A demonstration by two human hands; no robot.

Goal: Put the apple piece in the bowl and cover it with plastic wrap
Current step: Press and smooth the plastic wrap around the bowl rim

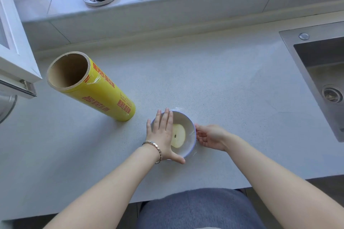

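A: Since the apple piece (178, 135) already lies in the bowl (188, 151), why is the left hand (163, 135) flat on top?

B: Fingers spread, probably pinning the plastic wrap (193, 132) taut. The right hand (210, 137), loosely curled, presses film against the bowl's side. The roll (104, 95) stands aside.

Bare counter (223, 83) right of bowl (188, 152); upright wrap roll (104, 95) close on left.
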